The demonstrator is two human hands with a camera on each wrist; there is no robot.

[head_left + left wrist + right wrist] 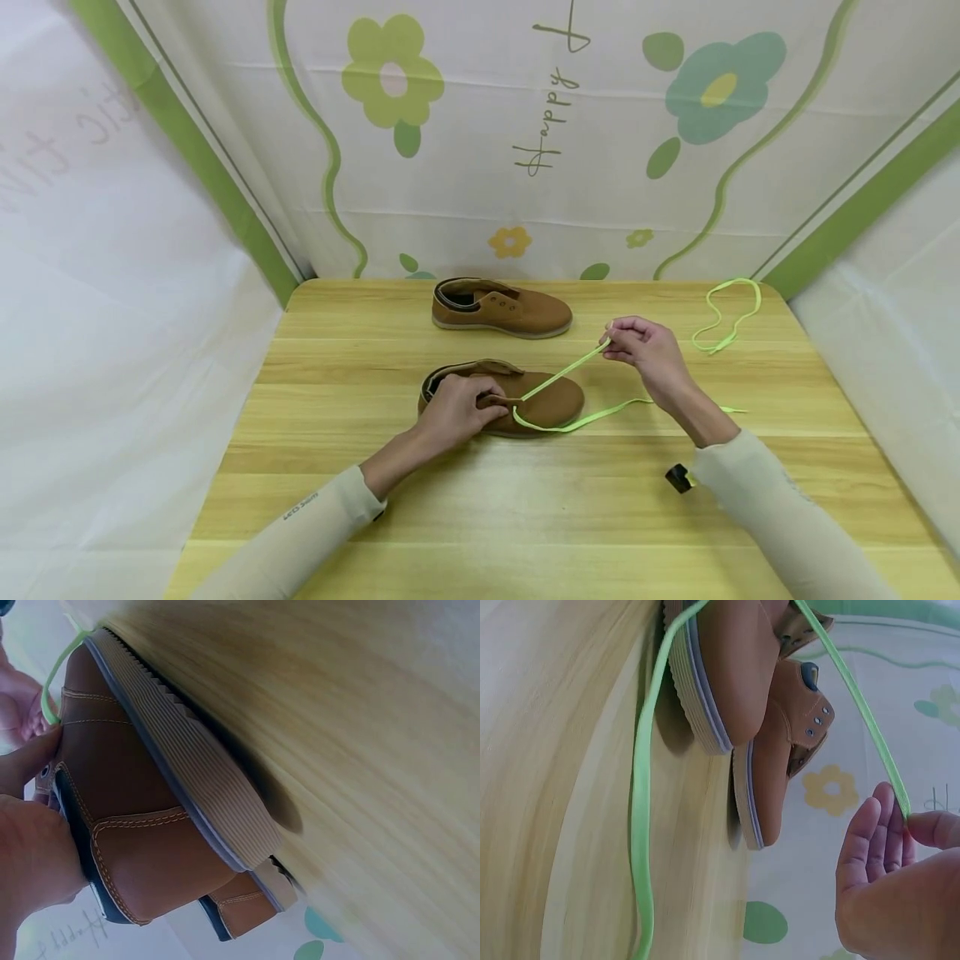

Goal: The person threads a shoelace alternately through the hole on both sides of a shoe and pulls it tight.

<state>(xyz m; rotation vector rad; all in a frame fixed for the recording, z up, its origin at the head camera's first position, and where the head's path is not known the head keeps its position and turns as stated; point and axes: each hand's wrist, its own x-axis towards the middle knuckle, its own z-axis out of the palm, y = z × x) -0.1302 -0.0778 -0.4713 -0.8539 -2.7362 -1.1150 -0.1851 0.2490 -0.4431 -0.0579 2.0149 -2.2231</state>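
A brown shoe (558,398) stands on the table, toe to the right. My left hand (457,410) pinches its near eyelet flap, thumb in front; in the left wrist view the thumb (30,761) lies by an eyelet. A neon-green shoelace (562,375) comes out of the shoe near the flap. Its upper length runs taut to my right hand (648,354), which pinches it between thumb and fingers, raised above the table. The lace's other length (641,817) droops past the toe onto the table. The left hand hides part of the flap.
A second brown shoe (536,312) without a lace stands behind, toe also to the right. Another green shoelace (756,300) lies looped at the table's back right. White printed fabric walls (465,192) rise behind the wooden table (315,400) and at its sides.
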